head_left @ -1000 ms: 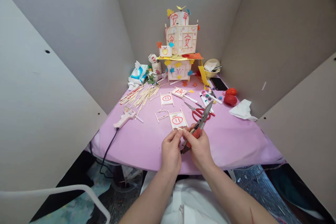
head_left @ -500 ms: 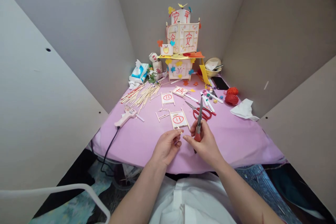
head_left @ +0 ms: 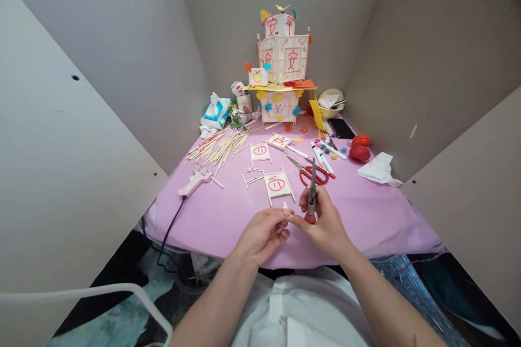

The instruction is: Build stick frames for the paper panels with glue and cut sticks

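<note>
My left hand [head_left: 266,233] pinches a short piece of wooden stick [head_left: 285,206] between thumb and fingertips. Close to its right, my right hand [head_left: 323,225] is wrapped round a pair of shears [head_left: 312,198] with grey metal blades pointing up and away, and a red handle mostly hidden in the palm. My right thumb reaches over to the stick piece by the left fingertips. Just beyond the hands lies a small stick-framed panel [head_left: 277,185] with a red oval mark. Short cut sticks [head_left: 253,180] are scattered at its left.
A paper-and-stick lantern tower [head_left: 280,59] stands at the back. To the left are a pile of sticks [head_left: 226,146] and a corded glue gun [head_left: 195,181]. Red scissors [head_left: 313,175], markers [head_left: 321,157], red yarn [head_left: 360,153] and a crumpled tissue [head_left: 379,168] lie right.
Both hands have moved slightly right and towards me, away from the framed panel. The right thumb has closed in on the stick piece at the left fingertips.
</note>
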